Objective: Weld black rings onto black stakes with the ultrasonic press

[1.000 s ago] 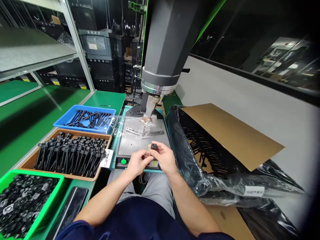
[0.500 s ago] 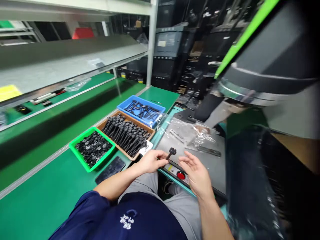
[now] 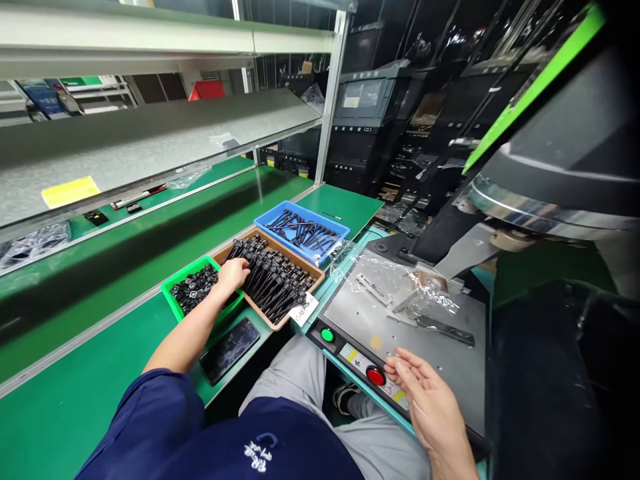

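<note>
3 trays (image 3: 275,327) on bench (image 3: 100,373) near shelf (image 3: 165,130)

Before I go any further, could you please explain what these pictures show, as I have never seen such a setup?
There is no robot here: these are a person's two bare hands. Every picture comes from one camera worn on the head, looking forward and down.

On the green bench to the left stand a blue tray, a brown tray and a green tray, all holding black parts, with a phone nearby. To the right, a large dark machine reaches over a metal plate with clear plastic on it. The plate's front panel has a green button and a red button.

The left hand is at the brown tray's edge; I cannot tell whether it grips anything. The right hand, near the red button, appears empty.
</note>
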{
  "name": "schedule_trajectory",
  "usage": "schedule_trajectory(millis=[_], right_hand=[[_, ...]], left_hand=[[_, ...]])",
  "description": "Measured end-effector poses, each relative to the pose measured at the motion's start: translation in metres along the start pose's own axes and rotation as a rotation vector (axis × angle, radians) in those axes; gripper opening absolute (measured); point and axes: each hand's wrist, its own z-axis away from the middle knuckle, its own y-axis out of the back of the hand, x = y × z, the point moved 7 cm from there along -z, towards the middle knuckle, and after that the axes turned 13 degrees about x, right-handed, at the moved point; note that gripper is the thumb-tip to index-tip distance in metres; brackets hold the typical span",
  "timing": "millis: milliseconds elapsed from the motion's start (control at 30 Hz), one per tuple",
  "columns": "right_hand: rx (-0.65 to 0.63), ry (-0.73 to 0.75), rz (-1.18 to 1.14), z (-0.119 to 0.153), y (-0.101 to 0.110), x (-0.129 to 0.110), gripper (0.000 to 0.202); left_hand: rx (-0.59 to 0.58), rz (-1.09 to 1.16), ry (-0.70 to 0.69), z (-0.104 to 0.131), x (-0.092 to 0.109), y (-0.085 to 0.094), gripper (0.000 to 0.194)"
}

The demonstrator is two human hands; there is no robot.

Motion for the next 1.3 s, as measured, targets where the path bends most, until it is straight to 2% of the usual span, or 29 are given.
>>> schedule_trajectory(millis=[100, 267, 367, 467, 567, 633, 667, 700, 733, 767, 833, 900, 967, 1033, 1067, 1100, 1167, 1233, 1300], right_hand=[[0.090, 0.050, -0.044, -0.015, 0.016, -0.008, 0.058], [0.358, 0.207, -0.163, -0.054, 0.044, -0.029, 0.053], [0.449, 0.256, -0.171, -0.076, 0.049, -0.040, 0.054], [0.452, 0.280, -0.177, -0.092, 0.044, -0.048, 0.056], [0.383, 0.322, -0.173, -0.100, 0.029, -0.058, 0.058], [0.346, 0.346, -0.168, -0.103, 0.019, -0.065, 0.056], [0.328, 0.342, -0.163, -0.104, 0.014, -0.067, 0.053], [0.310, 0.326, -0.160, -0.104, 0.009, -0.067, 0.049], [0.290, 0.301, -0.160, -0.103, 0.003, -0.067, 0.044], [0.266, 0.270, -0.165, -0.100, -0.004, -0.065, 0.041], [0.212, 0.211, -0.199, -0.089, -0.018, -0.058, 0.037], [0.158, 0.170, -0.255, -0.072, -0.032, -0.050, 0.036], [0.100, 0.133, -0.305, -0.055, -0.046, -0.041, 0.036], [0.058, 0.100, -0.348, -0.042, -0.056, -0.033, 0.037], [0.044, 0.085, -0.366, -0.037, -0.059, -0.030, 0.037], [0.033, 0.071, -0.378, -0.034, -0.061, -0.028, 0.038], [0.016, 0.050, -0.384, -0.030, -0.062, -0.025, 0.039], [-0.003, 0.035, -0.365, -0.028, -0.059, -0.022, 0.039], [-0.024, 0.024, -0.343, -0.026, -0.056, -0.019, 0.039]], left_hand=[[-0.053, -0.022, -0.030, 0.000, 0.004, -0.008, 0.033], [-0.104, -0.098, -0.083, 0.002, 0.000, -0.017, 0.036], [-0.103, -0.133, -0.089, -0.005, -0.009, -0.022, 0.040], [-0.047, -0.133, -0.133, -0.007, -0.003, -0.012, 0.039], [0.114, -0.056, -0.137, 0.008, 0.020, 0.021, 0.038], [0.201, 0.158, -0.167, 0.030, 0.050, 0.041, 0.038], [0.193, 0.314, -0.174, 0.044, 0.067, 0.044, 0.038], [0.129, 0.495, -0.202, 0.058, 0.088, 0.040, 0.037], [0.025, 0.666, -0.228, 0.073, 0.110, 0.030, 0.036], [-0.146, 0.796, -0.264, 0.090, 0.134, 0.013, 0.034], [-0.449, 1.003, -0.248, 0.122, 0.175, -0.029, 0.031], [-0.679, 1.166, -0.089, 0.145, 0.204, -0.072, 0.033], [-0.967, 1.323, 0.162, 0.166, 0.229, -0.112, 0.040], [-1.229, 1.513, 0.388, 0.182, 0.252, -0.135, 0.044], [-1.316, 1.609, 0.474, 0.185, 0.263, -0.141, 0.045], [-1.363, 1.702, 0.545, 0.185, 0.272, -0.145, 0.045], [-1.354, 1.845, 0.653, 0.178, 0.285, -0.151, 0.042], [-1.253, 1.921, 0.776, 0.166, 0.291, -0.158, 0.036], [-1.102, 1.954, 0.914, 0.154, 0.290, -0.166, 0.027]])
